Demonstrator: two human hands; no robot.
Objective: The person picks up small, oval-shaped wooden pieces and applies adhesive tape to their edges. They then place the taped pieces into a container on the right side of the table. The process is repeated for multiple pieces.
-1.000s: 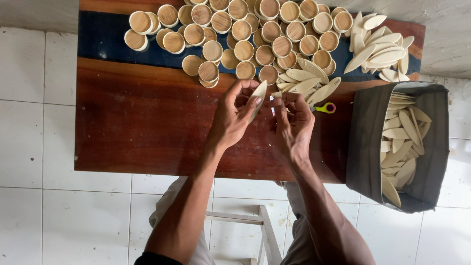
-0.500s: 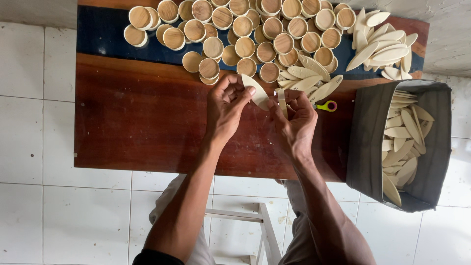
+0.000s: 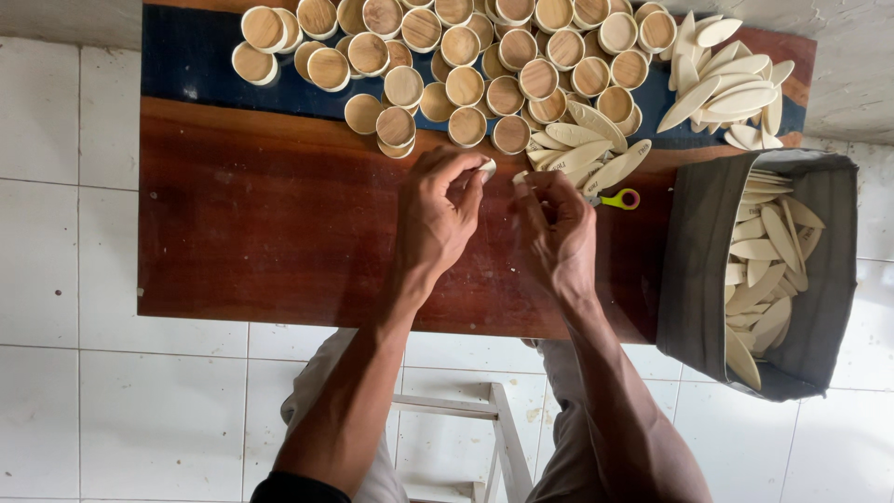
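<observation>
My left hand (image 3: 438,214) and my right hand (image 3: 557,233) are raised close together over a dark red-brown wooden table (image 3: 261,224). The left fingers pinch a pale curled strip (image 3: 486,168) near the fingertips. The right fingers are closed on a small pale piece (image 3: 521,179); how the two pieces join is hidden by the fingers. Just beyond the hands lie many small round wooden cups (image 3: 466,56) and a loose heap of pale leaf-shaped strips (image 3: 587,149).
A yellow-handled tool (image 3: 616,198) lies right of my right hand. More leaf-shaped strips (image 3: 731,79) are piled at the table's far right corner. A grey fabric bag (image 3: 698,270) full of such strips stands to the right. White floor tiles surround the table; a white stool frame (image 3: 466,410) is below.
The long pale strip held between both hands has been curled in and now barely shows at the left fingertips. Both hands stayed over the same spot of the table.
</observation>
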